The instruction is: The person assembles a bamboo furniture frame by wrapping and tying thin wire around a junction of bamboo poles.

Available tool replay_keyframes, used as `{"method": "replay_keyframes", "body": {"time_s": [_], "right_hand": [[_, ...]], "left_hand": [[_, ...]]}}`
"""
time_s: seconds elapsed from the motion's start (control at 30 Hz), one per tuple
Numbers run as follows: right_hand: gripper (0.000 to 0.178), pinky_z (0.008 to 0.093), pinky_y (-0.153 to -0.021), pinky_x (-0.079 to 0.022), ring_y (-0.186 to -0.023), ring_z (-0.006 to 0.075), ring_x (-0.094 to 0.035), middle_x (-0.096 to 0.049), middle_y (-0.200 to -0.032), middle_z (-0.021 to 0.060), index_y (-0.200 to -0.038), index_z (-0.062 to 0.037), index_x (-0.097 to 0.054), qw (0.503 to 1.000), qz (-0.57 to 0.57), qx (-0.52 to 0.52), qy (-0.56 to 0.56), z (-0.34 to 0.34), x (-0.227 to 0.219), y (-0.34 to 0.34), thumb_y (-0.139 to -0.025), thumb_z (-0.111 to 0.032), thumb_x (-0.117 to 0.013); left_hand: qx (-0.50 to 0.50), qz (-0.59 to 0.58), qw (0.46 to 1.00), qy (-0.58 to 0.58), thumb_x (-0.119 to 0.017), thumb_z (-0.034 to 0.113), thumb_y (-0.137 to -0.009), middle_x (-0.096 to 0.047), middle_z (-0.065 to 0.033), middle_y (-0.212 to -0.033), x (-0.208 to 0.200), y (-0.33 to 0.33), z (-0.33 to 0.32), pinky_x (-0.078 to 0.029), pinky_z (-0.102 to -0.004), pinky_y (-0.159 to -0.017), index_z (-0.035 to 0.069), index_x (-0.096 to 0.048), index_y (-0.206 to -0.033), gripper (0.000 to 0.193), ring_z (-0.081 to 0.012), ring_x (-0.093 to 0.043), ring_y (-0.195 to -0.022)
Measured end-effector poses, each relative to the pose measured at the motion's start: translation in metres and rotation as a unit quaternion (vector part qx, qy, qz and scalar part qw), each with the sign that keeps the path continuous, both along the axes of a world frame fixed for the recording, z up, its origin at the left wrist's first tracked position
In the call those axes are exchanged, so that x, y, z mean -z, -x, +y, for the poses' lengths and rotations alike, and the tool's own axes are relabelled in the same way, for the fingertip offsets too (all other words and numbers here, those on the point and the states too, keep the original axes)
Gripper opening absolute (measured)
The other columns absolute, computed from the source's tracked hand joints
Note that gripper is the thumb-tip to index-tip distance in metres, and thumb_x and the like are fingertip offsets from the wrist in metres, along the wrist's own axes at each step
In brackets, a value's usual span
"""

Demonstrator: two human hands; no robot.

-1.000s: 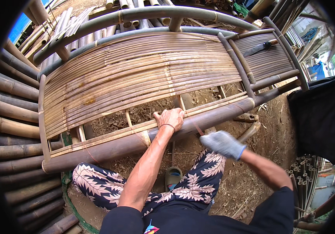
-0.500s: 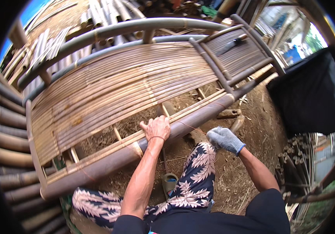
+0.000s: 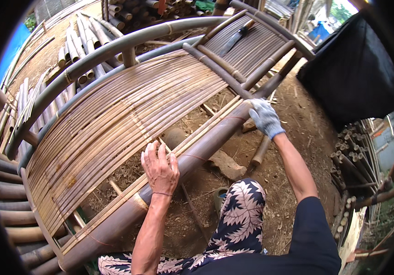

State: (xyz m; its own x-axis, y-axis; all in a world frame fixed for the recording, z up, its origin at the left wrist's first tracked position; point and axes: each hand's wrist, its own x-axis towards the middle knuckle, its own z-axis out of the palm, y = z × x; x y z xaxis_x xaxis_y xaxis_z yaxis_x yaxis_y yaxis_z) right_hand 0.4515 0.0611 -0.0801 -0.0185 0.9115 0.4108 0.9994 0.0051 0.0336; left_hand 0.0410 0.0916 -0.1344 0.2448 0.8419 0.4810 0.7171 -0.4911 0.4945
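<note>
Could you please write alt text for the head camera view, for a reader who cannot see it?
A person presses a bare left hand flat on the thick front pole of a bamboo bench frame, while the gloved right hand rests farther along it. Thin bamboo slats cover the seat; bare dirt ground lies beneath.

An open-air bamboo furniture workshop is shown. A half-built bench (image 3: 128,114) of bamboo poles and split slats is spread across bare earth strewn with offcuts (image 3: 227,164) just right of the left hand (image 3: 160,167). Cut poles (image 3: 80,43) are heaped well beyond that hand, and more are stacked to its far left (image 3: 9,206). A blade (image 3: 233,39) is laid on the slats above the gloved right hand (image 3: 265,117). Bundled thin canes (image 3: 348,183) are seen to the right of that hand, a black tarp (image 3: 357,64) is hung above it, and a blue sheet (image 3: 9,50) is glimpsed at the far left.
</note>
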Motion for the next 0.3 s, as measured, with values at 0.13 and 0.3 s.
{"method": "replay_keyframes", "body": {"time_s": [0.13,0.3], "right_hand": [[0.028,0.0455,-0.096,-0.048,-0.108,0.0358,-0.062,-0.068,-0.108,0.0186,-0.112,-0.0055,-0.065,0.988,-0.021,-0.106,0.112,0.089,0.023,-0.020,-0.094,-0.021,-0.050],[0.022,0.0438,-0.086,-0.052,-0.094,0.0323,-0.067,-0.068,-0.092,0.0179,-0.099,-0.0068,-0.065,0.968,-0.067,-0.151,0.189,0.111,0.038,-0.026,-0.091,-0.021,-0.050]], "left_hand": [[0.048,-0.081,0.993,0.074,-0.060,0.022,-0.092,-0.060,-0.0207,-0.119,-0.019,-0.062,0.019,-0.042,-0.0459,-0.102,-0.003,-0.064,-0.115,0.034,-0.0354,-0.054,-0.116],[0.033,0.136,0.902,0.408,-0.052,0.044,-0.098,-0.058,-0.0210,-0.127,-0.004,-0.153,0.086,-0.038,-0.0495,-0.107,0.011,-0.068,-0.122,0.044,-0.0393,-0.051,-0.121]]}}
